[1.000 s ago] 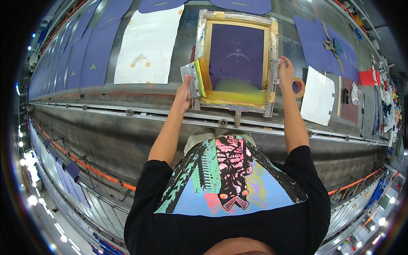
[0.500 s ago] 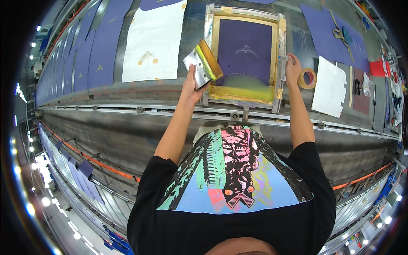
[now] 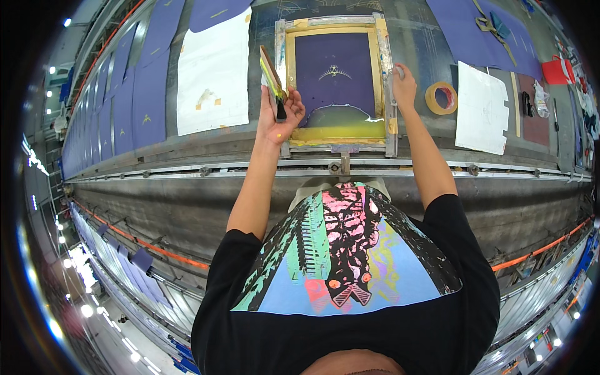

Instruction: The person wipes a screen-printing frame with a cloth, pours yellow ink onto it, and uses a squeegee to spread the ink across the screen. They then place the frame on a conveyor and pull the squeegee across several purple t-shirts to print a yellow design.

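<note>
"Head view: what does the left hand [image 3: 279, 129] have?"

"A squeegee [image 3: 270, 72], yellow-green along its side, brown along one edge, its black end down by the palm. The grip is clamped on it, thumb on one side, fingers curled on the other. It's at the left side of the screen frame [image 3: 340, 24]."

"And the frame itself?"

"On the counter [image 3: 417, 37], straight in front of the person. Dark purple fills its opening, with a small pale arched motif in the middle and yellow-green colour at the near end."

"Right hand [image 3: 405, 87]?"

"By the frame's right rail, fingers bent. I can't tell whether that grip is clamped on the rail or merely resting against it."

"What lies around them?"

"A tape roll [image 3: 430, 100] to the right of that hand, then a white board [image 3: 481, 109] with a notched edge. Left of the frame, a white sheet [image 3: 215, 69] with patches of tape; farther left, purple pieces [image 3: 148, 100]."
</note>
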The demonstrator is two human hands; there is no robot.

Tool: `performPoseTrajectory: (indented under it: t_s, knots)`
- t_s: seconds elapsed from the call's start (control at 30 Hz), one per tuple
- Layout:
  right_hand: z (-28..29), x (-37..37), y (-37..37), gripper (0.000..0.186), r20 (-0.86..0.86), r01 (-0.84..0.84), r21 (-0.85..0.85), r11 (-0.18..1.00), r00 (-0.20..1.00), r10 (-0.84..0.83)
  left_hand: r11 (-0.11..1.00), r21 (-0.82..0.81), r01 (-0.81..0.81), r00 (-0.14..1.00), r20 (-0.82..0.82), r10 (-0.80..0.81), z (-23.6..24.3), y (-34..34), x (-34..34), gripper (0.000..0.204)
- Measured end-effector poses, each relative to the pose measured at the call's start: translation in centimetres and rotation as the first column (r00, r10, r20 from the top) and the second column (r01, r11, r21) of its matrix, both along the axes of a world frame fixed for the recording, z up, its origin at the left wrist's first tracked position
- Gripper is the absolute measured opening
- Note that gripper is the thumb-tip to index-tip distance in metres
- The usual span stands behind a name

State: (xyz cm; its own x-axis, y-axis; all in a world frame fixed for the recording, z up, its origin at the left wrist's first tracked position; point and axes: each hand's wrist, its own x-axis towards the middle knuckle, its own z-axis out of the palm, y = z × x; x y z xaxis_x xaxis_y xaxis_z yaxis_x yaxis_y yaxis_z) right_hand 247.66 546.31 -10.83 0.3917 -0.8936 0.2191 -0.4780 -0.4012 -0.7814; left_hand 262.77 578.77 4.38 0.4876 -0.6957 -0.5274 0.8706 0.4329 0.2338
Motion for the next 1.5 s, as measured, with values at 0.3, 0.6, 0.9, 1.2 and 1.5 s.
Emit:
performPoseTrajectory:
  t_s: [0.3, 0.6, 0.9, 1.2, 1.5]
  knots:
    - [16.2, -1.0, 16.6, 0.046, 0.315, -0.739, -0.075, 0.67, 0.62, 0.719, 0.965, 0.011, -0.262, 0.961, 0.091, 0.26, 3.3, -4.5, 0.5, 0.063]
    - [18.4, 0.0, 18.0, 0.028, 0.413, -0.717, -0.338, 0.61, 0.469, 0.78, 0.974, 0.078, -0.213, 0.971, 0.13, 0.202, 3.7, -6.6, -1.1, 0.07]
    - [18.3, -1.9, 16.9, 0.018, 0.476, -0.677, -0.404, 0.616, 0.42, 0.773, 0.97, 0.105, -0.22, 0.975, 0.002, 0.221, 5.0, -7.3, -2.6, 0.066]
    - [12.2, -5.2, 0.5, 0.03, 0.281, -0.306, 0.28, 0.91, 0.932, 0.227, 0.909, 0.365, -0.201, 0.832, 0.554, -0.039, 5.4, -5.4, -3.6, 0.052]
    - [0.3, -0.8, -7.3, 0.034, -0.186, -0.416, 0.118, 0.902, 0.883, 0.431, 0.48, 0.772, -0.418, -0.707, 0.056, -0.705, -1.3, -9.8, -6.2, 0.031]
